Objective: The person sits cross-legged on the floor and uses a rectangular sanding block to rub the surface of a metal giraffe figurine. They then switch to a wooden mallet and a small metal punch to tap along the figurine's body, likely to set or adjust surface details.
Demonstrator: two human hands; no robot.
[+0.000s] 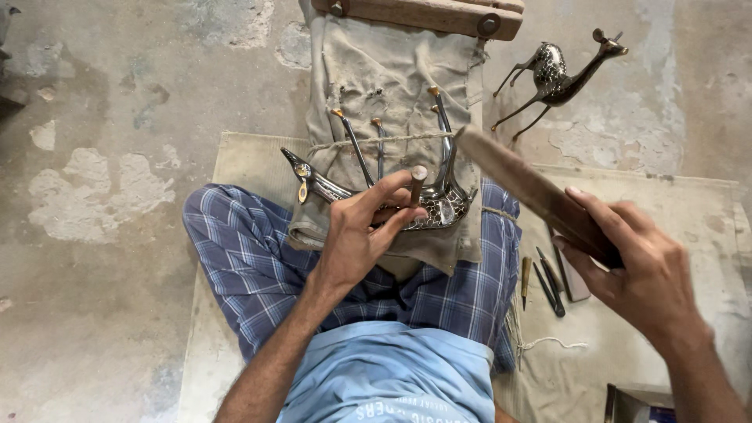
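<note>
A dark metal deer figurine (pixel 439 205) lies on its back on a cloth-covered block (pixel 392 70), legs up and tied with string. My left hand (pixel 362 227) pinches a short chisel (pixel 417 185) upright against the figurine's body. My right hand (pixel 638 262) grips a flat wooden mallet (pixel 525 184), raised at a slant just right of the chisel's top.
A second metal deer (pixel 558 77) stands on the floor at the upper right. Several small chisels (pixel 548 280) lie on the mat (pixel 689 227) by my right knee. A wooden bar (pixel 423 14) tops the block. A box corner (pixel 634 403) shows at the bottom right.
</note>
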